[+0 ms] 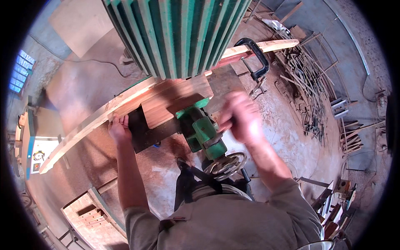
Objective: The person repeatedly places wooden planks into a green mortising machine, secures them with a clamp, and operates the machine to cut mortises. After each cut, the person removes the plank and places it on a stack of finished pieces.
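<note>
A long, pale, slightly curved wooden board (pixel 85 123) runs across the machine from lower left to upper right. My left hand (pixel 120 127) is closed on its near edge, fingers curled over the wood. A wide reddish wood block (pixel 175 102) lies against the board, pressed by the jaw of a green vise (pixel 204 129). My right hand (pixel 241 116) is curled like a fist beside the vise, close to its dark handle; it is blurred, and whatever it grips is hidden. Above the board hangs a green ribbed motor housing (pixel 177 37), covering the board's middle.
A black C-clamp (pixel 260 58) grips the board's far right part. A metal handwheel (pixel 227 166) sits below the vise, near my body. Scrap wood (pixel 306 83) is piled on the right. A wooden workpiece with slots (pixel 93 218) stands at lower left; sawdust covers the floor.
</note>
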`<state>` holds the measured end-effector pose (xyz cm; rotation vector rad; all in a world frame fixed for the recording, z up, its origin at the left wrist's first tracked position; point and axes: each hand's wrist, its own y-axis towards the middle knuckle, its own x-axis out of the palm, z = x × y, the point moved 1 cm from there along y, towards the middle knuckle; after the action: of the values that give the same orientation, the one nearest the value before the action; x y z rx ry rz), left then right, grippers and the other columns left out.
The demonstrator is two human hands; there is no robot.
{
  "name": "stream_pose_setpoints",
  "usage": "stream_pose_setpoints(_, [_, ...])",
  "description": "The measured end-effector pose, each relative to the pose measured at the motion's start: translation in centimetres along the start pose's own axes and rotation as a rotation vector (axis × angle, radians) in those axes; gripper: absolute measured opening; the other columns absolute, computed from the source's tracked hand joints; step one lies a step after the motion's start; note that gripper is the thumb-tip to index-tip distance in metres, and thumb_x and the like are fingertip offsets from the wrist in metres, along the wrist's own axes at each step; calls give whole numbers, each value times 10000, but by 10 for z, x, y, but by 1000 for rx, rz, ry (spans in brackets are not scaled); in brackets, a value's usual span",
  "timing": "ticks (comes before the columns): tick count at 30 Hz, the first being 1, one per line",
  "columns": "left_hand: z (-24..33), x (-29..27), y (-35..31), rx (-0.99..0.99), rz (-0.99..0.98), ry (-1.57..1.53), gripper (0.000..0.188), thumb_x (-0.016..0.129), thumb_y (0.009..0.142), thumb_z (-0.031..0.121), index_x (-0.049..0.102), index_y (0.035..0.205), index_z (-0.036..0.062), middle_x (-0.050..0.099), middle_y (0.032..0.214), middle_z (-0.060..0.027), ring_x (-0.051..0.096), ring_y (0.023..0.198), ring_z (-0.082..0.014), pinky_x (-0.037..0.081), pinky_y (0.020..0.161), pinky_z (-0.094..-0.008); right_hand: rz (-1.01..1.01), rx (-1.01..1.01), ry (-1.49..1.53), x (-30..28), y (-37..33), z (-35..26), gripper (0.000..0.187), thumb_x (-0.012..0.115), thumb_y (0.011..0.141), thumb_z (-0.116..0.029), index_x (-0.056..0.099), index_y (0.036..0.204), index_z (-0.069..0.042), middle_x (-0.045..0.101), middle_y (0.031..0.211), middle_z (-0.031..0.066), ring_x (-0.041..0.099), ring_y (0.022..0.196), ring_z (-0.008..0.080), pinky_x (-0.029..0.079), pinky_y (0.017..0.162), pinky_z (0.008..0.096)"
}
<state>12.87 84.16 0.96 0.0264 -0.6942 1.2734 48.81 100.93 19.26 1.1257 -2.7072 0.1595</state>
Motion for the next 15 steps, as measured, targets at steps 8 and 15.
stream_pose_setpoints(8, [8,15,-25,63,-42,96,364,618,858,191,470,1135,8,554,1054,-107,559,950,-210,498,816,-349,-708,231,-1087,153,26,4,369,497,878,-345,689,818,-36,659,829,160,631,843,333,489,781,438])
stream_pose_setpoints(15, [-10,10,-6,182,-329,169,249,563,882,146,526,1067,-15,586,995,-106,585,845,-185,507,724,-275,-501,-99,-843,130,13,29,343,624,821,-351,630,950,-34,642,862,178,626,816,361,505,741,420])
